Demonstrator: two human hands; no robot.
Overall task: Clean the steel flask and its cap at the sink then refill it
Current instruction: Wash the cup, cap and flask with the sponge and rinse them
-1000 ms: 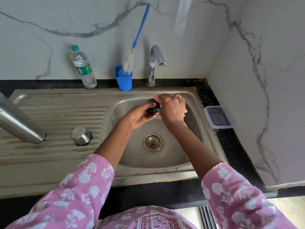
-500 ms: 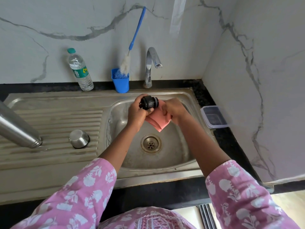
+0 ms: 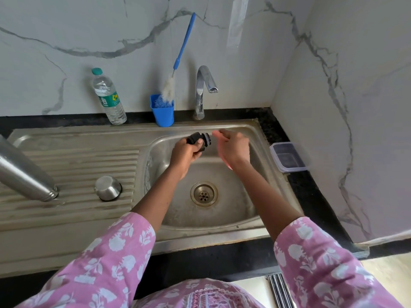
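Note:
My left hand [image 3: 185, 152] grips the black inner stopper cap [image 3: 199, 138] over the back of the sink basin [image 3: 222, 216]. My right hand [image 3: 233, 147] is just right of the cap, blurred, apart from it, with an edge of the pink cloth [image 3: 228, 166] showing under its palm. The steel flask [image 3: 24, 174] leans mouth-down on the ribbed drainboard [image 3: 77, 165] at the left. A steel cup lid [image 3: 107, 188] sits upside down beside it. No water runs from the tap [image 3: 205, 85].
A plastic water bottle [image 3: 109, 98] and a blue cup [image 3: 162, 112] holding a long bottle brush [image 3: 178, 61] stand at the back wall. A clear lidded container [image 3: 288, 156] sits on the black counter right of the sink. The drain [image 3: 204, 193] is open.
My right hand has pulled away from the cap to the right, taking the pink cloth with it. My left hand still holds the cap, now turned sideways.

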